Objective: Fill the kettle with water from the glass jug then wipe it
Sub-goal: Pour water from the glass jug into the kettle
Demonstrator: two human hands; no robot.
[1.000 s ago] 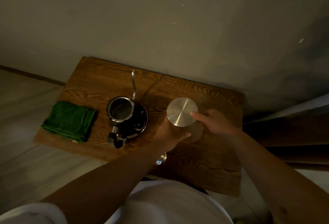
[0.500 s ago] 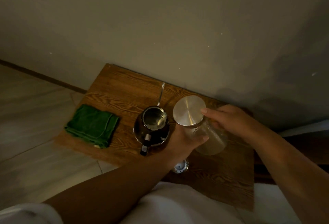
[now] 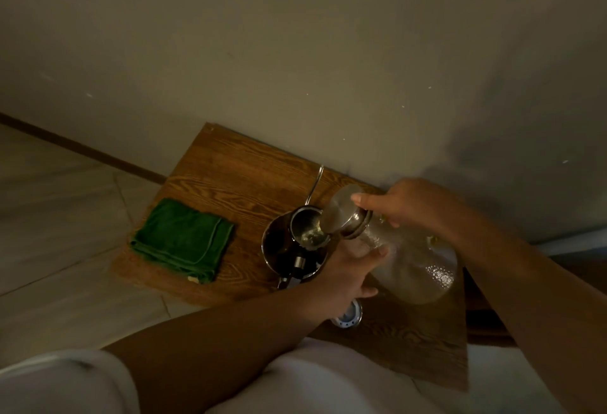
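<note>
1. Green cloth point(image 3: 182, 241): lies folded on the left end of the wooden table point(image 3: 230, 164), well apart from both hands. It is untouched, so the wiping step is judged not yet begun.
2. Kettle point(image 3: 295, 246): stands on the table just right of the cloth, lid off, its opening directly under the jug's mouth and its thin spout pointing toward the wall. A small round object point(image 3: 349, 315), possibly the kettle lid, lies near the table's front edge.
3. Left hand point(image 3: 348, 274): wraps the underside of the glass jug point(image 3: 410, 265) at its neck, fingers curled around the glass, just beside the kettle's handle.
4. Right hand point(image 3: 407, 205): grips the upper neck from above, one finger pressed on the jug's metal cap point(image 3: 341, 216).
5. Jug position: tilted steeply leftward, mouth at the kettle's rim. Whether water is flowing cannot be told in the dim light.
6. Risk, spill: the kettle's opening is narrow; a fast tilt or a mouth drifting off-centre likely sends water onto the table.
7. Risk, slip: wet glass and a heavy body may slide in the hands.
8. Risk, tipping: the left hand may knock the kettle's handle.
</note>
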